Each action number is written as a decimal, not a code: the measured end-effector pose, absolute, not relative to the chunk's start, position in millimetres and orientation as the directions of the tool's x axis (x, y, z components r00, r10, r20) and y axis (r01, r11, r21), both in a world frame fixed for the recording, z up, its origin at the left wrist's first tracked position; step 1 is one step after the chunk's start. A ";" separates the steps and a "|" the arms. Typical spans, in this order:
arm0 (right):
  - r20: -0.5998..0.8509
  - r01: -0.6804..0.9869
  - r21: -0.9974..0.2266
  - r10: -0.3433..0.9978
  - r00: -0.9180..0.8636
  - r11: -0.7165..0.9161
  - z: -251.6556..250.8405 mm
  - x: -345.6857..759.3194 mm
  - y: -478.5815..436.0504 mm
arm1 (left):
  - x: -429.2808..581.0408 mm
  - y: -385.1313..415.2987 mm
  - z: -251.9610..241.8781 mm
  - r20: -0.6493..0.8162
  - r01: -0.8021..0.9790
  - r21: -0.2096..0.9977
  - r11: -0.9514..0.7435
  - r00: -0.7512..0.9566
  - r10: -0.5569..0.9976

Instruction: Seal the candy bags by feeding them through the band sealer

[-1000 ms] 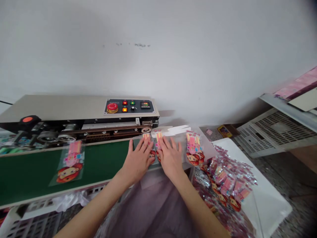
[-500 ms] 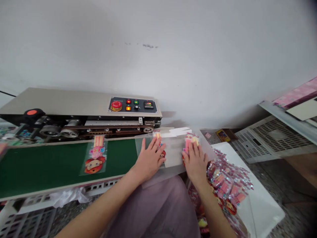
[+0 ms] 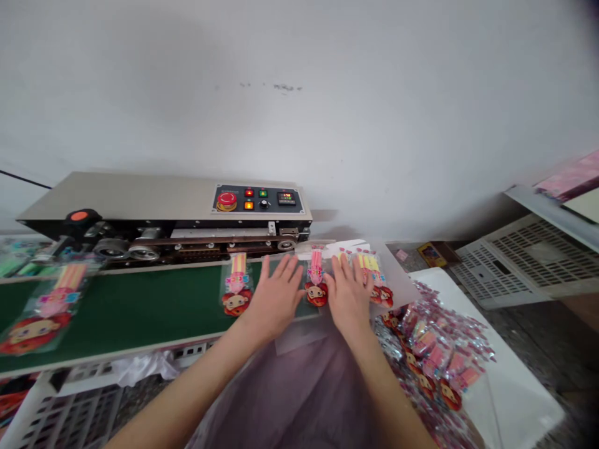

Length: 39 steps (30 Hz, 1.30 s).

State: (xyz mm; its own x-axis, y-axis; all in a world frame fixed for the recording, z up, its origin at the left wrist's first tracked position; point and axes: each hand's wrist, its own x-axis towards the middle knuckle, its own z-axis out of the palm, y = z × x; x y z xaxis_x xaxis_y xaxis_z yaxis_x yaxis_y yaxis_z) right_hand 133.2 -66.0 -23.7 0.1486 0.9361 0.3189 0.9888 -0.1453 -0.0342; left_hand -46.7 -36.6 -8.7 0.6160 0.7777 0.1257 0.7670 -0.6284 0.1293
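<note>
My left hand (image 3: 276,304) lies flat with its fingers spread, at the right end of the green conveyor belt (image 3: 154,305). On its left is a clear packet (image 3: 236,284) with striped sticks and a red-haired cartoon head. Another such packet (image 3: 316,279), with pink sticks, lies between my hands on a translucent plastic sheet (image 3: 299,337). My right hand (image 3: 349,299) is flat, fingers a little apart, over that packet's right side. Beyond its fingers lie overlapping packets (image 3: 377,277) with yellow sticks, partly covered by the hand.
A sealing machine (image 3: 187,193) with a lit control panel (image 3: 259,199) runs behind the belt. One packet (image 3: 47,312) lies at the belt's far left. Many packets are heaped (image 3: 435,349) on a white surface (image 3: 519,380) at right. Plastic crates (image 3: 528,255) stand beyond.
The belt's packet has moved far left, and the one formerly under my left hand now lies on the belt. My right hand has shifted left with another packet, uncovering packets on its right.
</note>
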 end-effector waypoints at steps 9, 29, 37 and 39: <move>0.254 0.992 0.000 0.959 0.124 -0.128 -33.0 154.0 -78.2 | -17.4 -31.0 -43.1 0.213 0.690 0.155 -0.707 0.675 0.706; 0.275 0.969 0.086 0.940 0.200 -0.231 -33.3 190.6 -91.8 | -11.2 -45.4 -11.7 0.132 0.686 0.210 -0.696 0.686 0.716; 0.282 0.987 0.047 0.950 0.137 -0.157 -23.3 122.9 -77.5 | -30.9 -37.9 -36.7 0.166 0.707 0.154 -0.690 0.670 0.723; 0.266 0.988 0.033 0.954 0.140 -0.154 -21.6 113.9 -76.0 | -37.4 -37.0 -36.3 0.160 0.706 0.148 -0.693 0.674 0.721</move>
